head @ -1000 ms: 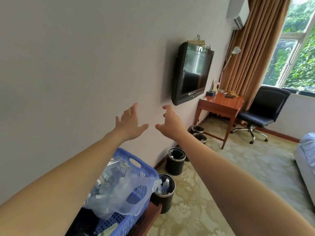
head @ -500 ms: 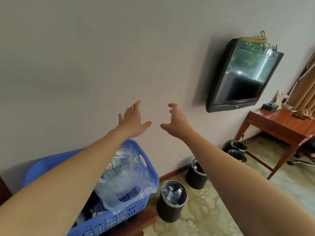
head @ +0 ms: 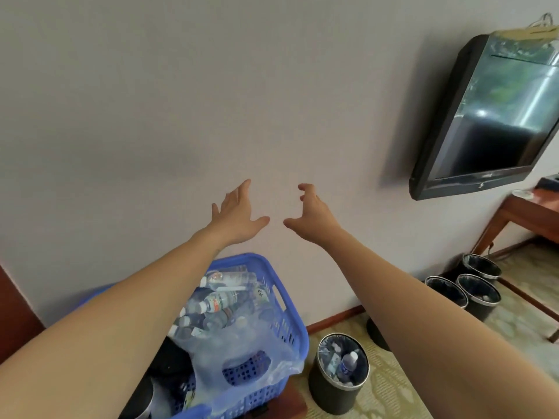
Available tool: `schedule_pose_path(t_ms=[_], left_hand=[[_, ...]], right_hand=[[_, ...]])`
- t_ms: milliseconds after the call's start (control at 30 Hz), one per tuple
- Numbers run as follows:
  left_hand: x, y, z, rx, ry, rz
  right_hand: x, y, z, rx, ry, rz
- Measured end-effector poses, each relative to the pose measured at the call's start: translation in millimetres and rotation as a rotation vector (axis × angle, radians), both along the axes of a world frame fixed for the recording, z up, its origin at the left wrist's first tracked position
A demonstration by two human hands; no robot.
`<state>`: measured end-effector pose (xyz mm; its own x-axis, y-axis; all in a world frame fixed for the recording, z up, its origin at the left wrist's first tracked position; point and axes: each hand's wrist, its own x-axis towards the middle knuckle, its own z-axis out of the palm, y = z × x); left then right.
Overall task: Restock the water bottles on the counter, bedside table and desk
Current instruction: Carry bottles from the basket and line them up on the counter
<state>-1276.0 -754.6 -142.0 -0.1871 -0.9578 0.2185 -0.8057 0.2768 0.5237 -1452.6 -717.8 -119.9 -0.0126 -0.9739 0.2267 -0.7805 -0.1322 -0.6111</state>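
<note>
Showing both arms stretched toward the wall (head: 151,116): left hand (head: 236,216) w/ fingers straight, right hand (head: 314,219) w/ fingers loosely curled, both holding nothing. Water bottles (head: 217,300) lie in a clear bag (head: 242,352) inside the blue basket (head: 290,297), under the left forearm; labels red/green, text too blurred to read. TV (head: 490,116) at right.

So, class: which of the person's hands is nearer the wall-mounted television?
Right. The right hand is held out toward the wall, below and to the left of the television. The left hand is beside it, further left still.
</note>
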Motion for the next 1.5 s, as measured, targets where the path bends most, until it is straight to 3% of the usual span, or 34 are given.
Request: schedule_pose_path(t_ms=[367, 733, 1000, 1267, 1500], left_hand=[[34, -77, -29, 0.139, -0.043, 0.073], [80, -109, -52, 0.17, 0.021, 0.297], [83, -95, -90, 0.294, 0.108, 0.58], [78, -59, -148, 0.468, 0.071, 0.768], [68, -69, -204, 0.618, 0.062, 0.776]], right_hand=[[9, -99, -19, 0.104, 0.001, 0.049], [67, -189, -39, 0.134, 0.1, 0.361], [85, -245, -69, 0.205, 0.259, 0.676], [107, -255, -134, 0.335, 0.444, 0.941], [110, -268, -206, 0.395, 0.581, 1.051]])
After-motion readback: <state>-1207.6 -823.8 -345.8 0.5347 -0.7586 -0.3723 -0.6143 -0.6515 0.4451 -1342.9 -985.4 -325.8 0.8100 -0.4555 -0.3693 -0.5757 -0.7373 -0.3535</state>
